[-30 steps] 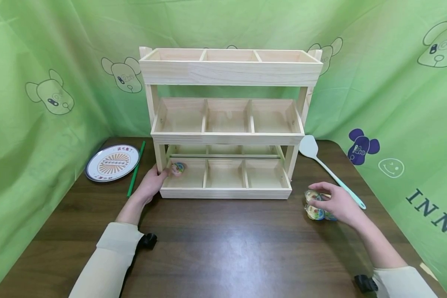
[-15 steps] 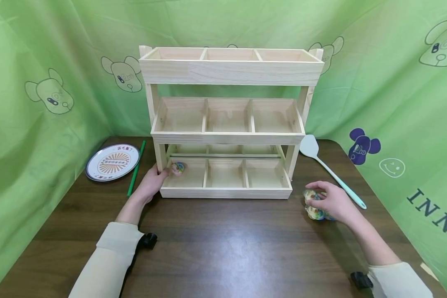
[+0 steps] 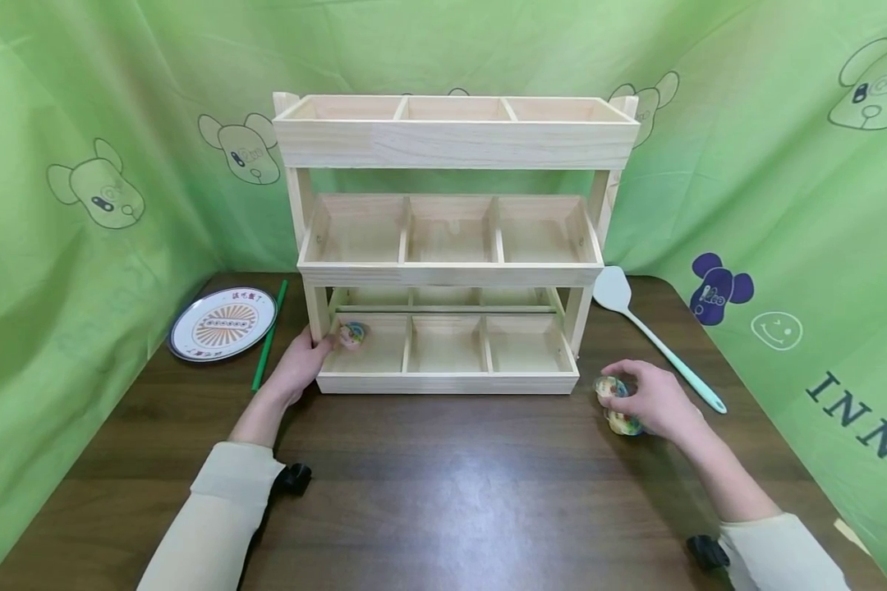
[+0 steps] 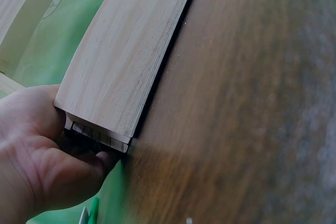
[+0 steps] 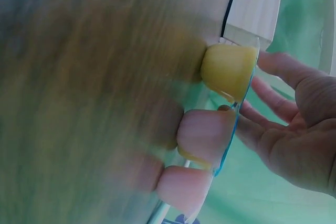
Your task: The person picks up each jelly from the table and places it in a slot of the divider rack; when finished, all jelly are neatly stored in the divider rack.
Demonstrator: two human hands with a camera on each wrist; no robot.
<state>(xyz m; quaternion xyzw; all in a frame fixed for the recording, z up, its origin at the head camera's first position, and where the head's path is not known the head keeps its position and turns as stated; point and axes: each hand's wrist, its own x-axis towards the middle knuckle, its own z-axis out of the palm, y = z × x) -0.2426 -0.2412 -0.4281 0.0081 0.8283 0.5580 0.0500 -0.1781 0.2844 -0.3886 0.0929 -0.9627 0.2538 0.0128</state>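
Observation:
A three-tier wooden shelf [image 3: 448, 383] stands at the back of the table. My left hand [image 3: 301, 366] grips its lower left end; the left wrist view shows thumb and fingers around the end of the bottom tray [image 4: 123, 61]. One jelly cup [image 3: 351, 335] lies in the bottom tray's left compartment. At the right, my right hand [image 3: 654, 400] pinches a jelly cup [image 3: 608, 387] between thumb and finger. In the right wrist view a yellow jelly cup [image 5: 228, 69] is at the fingertips, with pink jelly cups [image 5: 202, 135] beside it, partly hidden by the hand in the head view.
A round plate [image 3: 223, 324] and a green stick [image 3: 268, 338] lie left of the shelf. A pale spatula [image 3: 654, 336] lies right of it, close to my right hand. Green printed cloth [image 3: 443, 49] surrounds the wooden table [image 3: 429, 476].
My right hand has shifted slightly left, and the pinched jelly cup has moved left with it, away from the others. The left hand has stayed on the shelf.

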